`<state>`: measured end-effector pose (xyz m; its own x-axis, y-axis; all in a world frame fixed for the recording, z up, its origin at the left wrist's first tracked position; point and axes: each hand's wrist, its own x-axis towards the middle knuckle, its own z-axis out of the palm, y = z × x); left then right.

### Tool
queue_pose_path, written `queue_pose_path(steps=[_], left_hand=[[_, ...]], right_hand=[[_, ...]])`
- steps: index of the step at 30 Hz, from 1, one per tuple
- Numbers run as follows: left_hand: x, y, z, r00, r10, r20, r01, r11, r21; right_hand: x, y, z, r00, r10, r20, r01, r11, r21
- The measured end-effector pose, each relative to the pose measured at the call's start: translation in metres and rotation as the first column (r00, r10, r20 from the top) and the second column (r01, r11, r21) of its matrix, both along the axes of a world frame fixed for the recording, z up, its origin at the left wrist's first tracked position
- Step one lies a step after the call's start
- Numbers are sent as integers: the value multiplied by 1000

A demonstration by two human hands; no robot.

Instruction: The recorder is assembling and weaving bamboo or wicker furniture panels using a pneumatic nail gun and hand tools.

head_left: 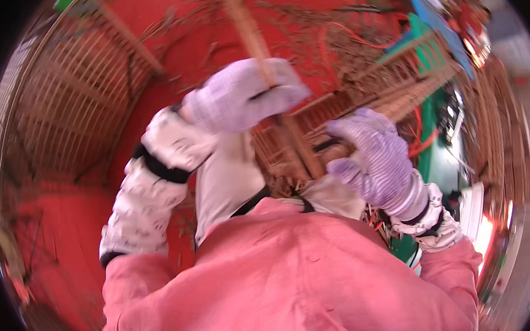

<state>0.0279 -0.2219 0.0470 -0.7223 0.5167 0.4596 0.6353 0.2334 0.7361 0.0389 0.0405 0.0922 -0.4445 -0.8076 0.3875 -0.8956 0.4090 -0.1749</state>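
Observation:
A long brown strip of wood or bamboo (244, 24) runs from the far edge toward my lap. My left hand (247, 95), in a striped lilac glove, is closed around its middle. The lower part of the strip (301, 147) comes out below that hand and ends near my knees. On the right, my right hand (373, 157) wears a matching glove. Its thumb and fingers curve apart, with a gap between them. A short dark piece (325, 144) shows beside its fingertips; blur hides what it is.
A slatted brown rack (72, 87) stands at the left on a red floor (66, 243). Another slatted wooden frame (406, 61) extends to the right behind my right hand. Wood scraps (356, 52) litter the far floor. Long strips (492, 129) are stacked at the right, near a green surface (442, 158).

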Motion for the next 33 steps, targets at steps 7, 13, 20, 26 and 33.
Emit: queue_pose_path(steps=[7,13,20,26,33], left_hand=[[-6,3,1,997,22,77,-31,992,121],[24,-17,-6,901,273,337,-321,942,97],[25,-20,-13,879,406,249,-400,913,-77],[21,-24,-16,869,419,264,-409,908,-93],[21,-28,-18,823,455,340,-455,886,-84]], right_hand=[[21,146,-40,754,-653,72,657,749,-87],[66,298,-67,33,-996,88,990,45,136],[42,403,-41,-228,-962,148,935,-174,309],[137,464,-38,-265,-902,340,812,-19,583],[164,447,-68,-242,-825,511,849,74,522]])
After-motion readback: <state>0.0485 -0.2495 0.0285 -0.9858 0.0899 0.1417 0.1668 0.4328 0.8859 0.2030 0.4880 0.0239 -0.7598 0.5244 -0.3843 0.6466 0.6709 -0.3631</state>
